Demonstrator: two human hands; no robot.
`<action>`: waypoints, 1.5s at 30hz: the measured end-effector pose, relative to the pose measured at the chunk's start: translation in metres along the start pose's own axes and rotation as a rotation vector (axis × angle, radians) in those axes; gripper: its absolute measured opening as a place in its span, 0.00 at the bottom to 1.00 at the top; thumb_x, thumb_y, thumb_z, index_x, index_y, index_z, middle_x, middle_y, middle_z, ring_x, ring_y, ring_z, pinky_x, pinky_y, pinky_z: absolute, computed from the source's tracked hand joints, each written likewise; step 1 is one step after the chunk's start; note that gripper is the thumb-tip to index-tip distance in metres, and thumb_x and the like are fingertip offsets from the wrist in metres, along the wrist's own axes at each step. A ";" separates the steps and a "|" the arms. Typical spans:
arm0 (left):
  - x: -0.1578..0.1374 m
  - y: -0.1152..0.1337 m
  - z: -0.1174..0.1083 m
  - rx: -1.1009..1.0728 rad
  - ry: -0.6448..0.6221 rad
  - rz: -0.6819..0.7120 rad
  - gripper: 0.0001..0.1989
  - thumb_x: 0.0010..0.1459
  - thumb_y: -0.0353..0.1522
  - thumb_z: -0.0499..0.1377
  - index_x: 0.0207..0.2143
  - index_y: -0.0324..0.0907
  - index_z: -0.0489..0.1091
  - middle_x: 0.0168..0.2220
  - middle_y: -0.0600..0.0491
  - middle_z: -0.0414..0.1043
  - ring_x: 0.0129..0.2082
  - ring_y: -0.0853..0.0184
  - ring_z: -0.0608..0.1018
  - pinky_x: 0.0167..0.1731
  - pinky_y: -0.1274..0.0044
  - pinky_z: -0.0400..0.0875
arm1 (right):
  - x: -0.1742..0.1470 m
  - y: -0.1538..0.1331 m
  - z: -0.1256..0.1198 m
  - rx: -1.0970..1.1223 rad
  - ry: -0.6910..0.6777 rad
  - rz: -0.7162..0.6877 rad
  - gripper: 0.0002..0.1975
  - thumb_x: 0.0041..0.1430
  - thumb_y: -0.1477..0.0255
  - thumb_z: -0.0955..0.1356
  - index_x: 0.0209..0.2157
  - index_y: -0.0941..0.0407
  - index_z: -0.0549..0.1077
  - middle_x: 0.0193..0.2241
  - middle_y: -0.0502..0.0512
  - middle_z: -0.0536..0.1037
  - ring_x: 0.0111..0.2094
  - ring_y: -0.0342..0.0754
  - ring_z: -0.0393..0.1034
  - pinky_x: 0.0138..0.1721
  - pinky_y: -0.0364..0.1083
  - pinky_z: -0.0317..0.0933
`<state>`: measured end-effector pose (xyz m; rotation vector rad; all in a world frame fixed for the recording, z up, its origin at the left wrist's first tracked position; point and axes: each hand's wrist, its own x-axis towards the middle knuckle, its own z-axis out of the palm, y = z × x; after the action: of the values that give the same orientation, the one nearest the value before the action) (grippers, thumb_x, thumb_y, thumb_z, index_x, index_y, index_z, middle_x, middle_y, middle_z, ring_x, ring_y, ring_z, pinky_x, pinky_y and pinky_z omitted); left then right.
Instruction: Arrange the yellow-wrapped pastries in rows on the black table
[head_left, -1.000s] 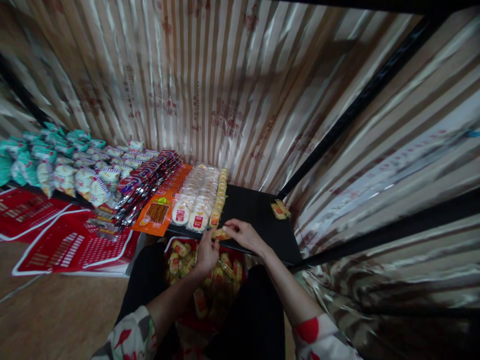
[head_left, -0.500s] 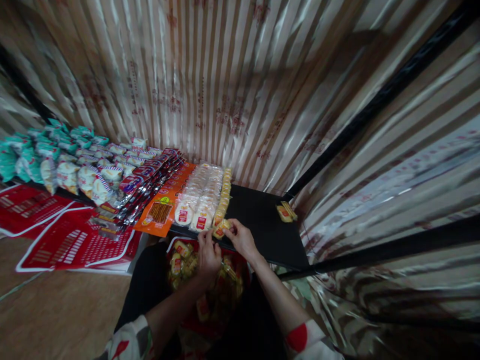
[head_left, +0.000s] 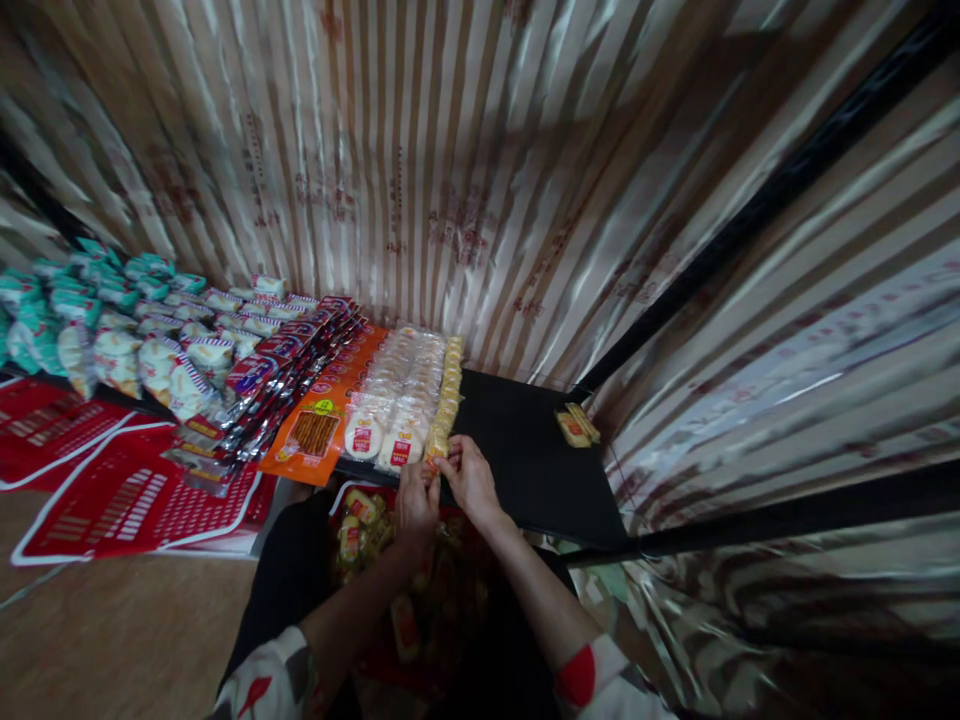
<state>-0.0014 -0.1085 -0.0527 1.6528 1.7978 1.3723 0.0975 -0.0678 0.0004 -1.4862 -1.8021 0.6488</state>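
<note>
Packet (head_left: 433, 461) pinched, it seems, between our left hand (head_left: 417, 508) and right hand (head_left: 474, 482), we have now brought it to the near end of the yellow row (head_left: 448, 388), lengthening that row.

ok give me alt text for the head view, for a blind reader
A person's left hand and right hand touch a yellow snack packet at the near end of a matching row on a black shelf, beside round white cracker packs.

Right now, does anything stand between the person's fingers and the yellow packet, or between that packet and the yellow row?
Nothing visible does: left hand and right hand meet at the yellow packet, at the near end of the yellow row, though they partly hide it.
</note>
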 end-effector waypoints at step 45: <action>0.020 0.021 0.021 0.396 -0.141 -0.137 0.09 0.61 0.29 0.48 0.30 0.42 0.65 0.31 0.53 0.69 0.32 0.68 0.73 0.30 0.78 0.63 | 0.099 0.044 0.035 0.835 0.158 0.367 0.37 0.55 0.44 0.52 0.62 0.48 0.51 0.61 0.48 0.55 0.63 0.48 0.47 0.61 0.51 0.46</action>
<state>0.0216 -0.0853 -0.0385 1.7201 2.1508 0.8573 0.0884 0.0400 -0.0348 -1.2158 -0.9296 1.2361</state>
